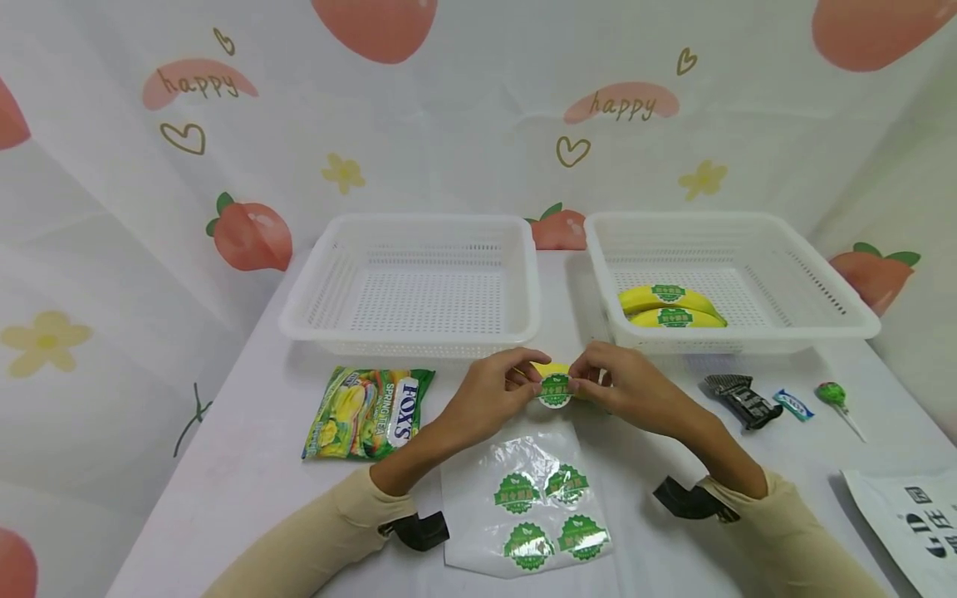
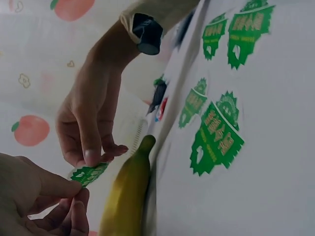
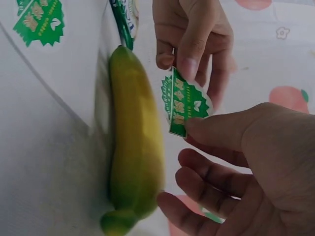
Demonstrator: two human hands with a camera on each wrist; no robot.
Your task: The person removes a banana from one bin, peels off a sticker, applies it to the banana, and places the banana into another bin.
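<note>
Between my two hands is a round green-and-white sticker (image 1: 556, 390), its opposite edges pinched by thumb and fingers. My left hand (image 1: 489, 389) holds the left edge and my right hand (image 1: 624, 386) the right edge. Close by the sticker lies a yellow banana (image 3: 135, 132) with greenish ends, mostly hidden behind the hands in the head view. In the right wrist view the sticker stands apart from the banana's skin. Nearer the front, a glossy white sticker sheet (image 1: 478, 531) bears several more green stickers.
Two white perforated baskets stand at the back; the left basket (image 1: 409, 345) holds nothing visible, the right basket (image 1: 755, 339) holds two stickered bananas (image 1: 669, 305). A green snack bag (image 1: 366, 414) lies left. A black packet (image 1: 742, 400), small candy (image 1: 793, 404), lollipop (image 1: 831, 394) and white bag (image 1: 908, 523) lie right.
</note>
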